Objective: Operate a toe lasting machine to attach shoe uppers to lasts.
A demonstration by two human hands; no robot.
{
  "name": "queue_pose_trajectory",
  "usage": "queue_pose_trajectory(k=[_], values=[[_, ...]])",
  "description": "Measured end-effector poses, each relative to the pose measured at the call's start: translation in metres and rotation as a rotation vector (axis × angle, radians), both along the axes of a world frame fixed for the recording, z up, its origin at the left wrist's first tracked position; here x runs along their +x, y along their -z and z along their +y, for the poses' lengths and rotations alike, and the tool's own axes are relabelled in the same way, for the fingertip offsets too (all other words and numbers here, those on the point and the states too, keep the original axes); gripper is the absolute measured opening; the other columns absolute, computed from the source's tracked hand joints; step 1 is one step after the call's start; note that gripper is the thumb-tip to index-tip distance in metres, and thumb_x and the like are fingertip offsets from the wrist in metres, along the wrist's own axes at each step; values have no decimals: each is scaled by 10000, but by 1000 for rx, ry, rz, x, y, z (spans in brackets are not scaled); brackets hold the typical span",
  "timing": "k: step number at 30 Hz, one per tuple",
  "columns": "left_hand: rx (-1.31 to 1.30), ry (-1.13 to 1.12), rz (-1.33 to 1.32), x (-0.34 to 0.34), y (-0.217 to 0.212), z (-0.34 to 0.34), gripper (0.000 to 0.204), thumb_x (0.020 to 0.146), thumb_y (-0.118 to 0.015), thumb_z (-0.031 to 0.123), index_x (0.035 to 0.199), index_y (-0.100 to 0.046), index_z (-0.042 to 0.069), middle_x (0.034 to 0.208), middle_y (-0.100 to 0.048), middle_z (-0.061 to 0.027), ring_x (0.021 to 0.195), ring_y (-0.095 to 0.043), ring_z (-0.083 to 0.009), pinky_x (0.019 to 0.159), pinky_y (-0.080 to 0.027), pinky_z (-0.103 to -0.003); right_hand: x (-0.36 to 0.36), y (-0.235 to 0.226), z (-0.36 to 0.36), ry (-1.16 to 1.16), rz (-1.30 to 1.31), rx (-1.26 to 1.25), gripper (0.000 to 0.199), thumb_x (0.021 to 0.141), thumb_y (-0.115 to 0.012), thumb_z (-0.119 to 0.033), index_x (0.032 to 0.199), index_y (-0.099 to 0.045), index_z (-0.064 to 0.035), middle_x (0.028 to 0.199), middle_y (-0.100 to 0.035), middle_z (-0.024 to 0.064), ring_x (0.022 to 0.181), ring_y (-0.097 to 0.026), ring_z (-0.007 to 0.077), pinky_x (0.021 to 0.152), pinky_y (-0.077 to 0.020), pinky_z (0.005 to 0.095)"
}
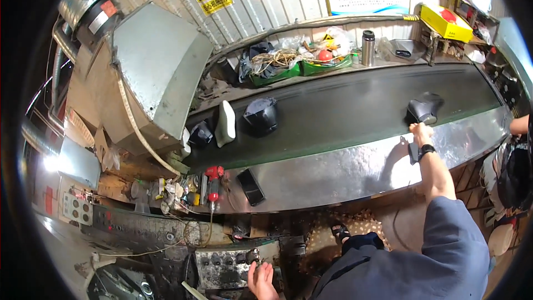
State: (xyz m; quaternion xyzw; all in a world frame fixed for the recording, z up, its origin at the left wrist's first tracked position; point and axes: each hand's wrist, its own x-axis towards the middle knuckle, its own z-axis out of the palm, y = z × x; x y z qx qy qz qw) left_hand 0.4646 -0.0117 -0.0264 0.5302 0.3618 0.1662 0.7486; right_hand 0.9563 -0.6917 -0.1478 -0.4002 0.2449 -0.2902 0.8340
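My right hand (pixel 422 131), with a black band at the wrist, reaches over the bench's metal edge to the dark conveyor belt (pixel 344 105). Its fingers are closed on the near end of a black shoe upper (pixel 426 106) lying on the belt. Low in the view, my left hand (pixel 263 281) is held palm up with fingers apart and nothing in it, near a grimy control panel (pixel 222 269). Farther left on the belt are another black shoe upper (pixel 261 115), a white sole-like piece (pixel 226 124) and a smaller black piece (pixel 201 134).
A grey metal hood (pixel 155 61) covers the belt's left end. A phone (pixel 251 187) and red power tool (pixel 214 182) lie on the metal ledge. Behind the belt stand a thermos (pixel 368 48), green trays (pixel 277 75) and a yellow box (pixel 447 22). Another person's hand (pixel 519 125) shows far right.
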Motion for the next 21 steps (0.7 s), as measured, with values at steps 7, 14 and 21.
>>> queue_pose_trajectory(k=[7,14,21], values=[[97,-458,56,-73,-9,-4,377,939,-657,-4,1298,-547,-41,1085,-683,-195,986,-695,-278,917,-577,-383,-79,-27,509,-979,478,-217,291,931,-523,-81,1216,-551,-26,961,-693,161,775,-703,283,702,-617,421],[492,-508,-22,-132,-38,-1,276,962,-650,25,1220,-600,-58,1054,-718,-146,984,-704,-191,874,-561,-304,-298,-138,693,-1957,-109,-466,416,958,-611,-31,1352,-493,33,1031,-713,170,816,-710,227,720,-607,336],[629,-1106,-32,-270,-63,-14,186,971,-618,1,1153,-633,-33,992,-719,-141,912,-705,-202,831,-571,-320,-502,-216,774,-2409,-683,-573,449,954,-645,-51,1387,-533,-12,1073,-718,111,962,-666,143,858,-538,288]])
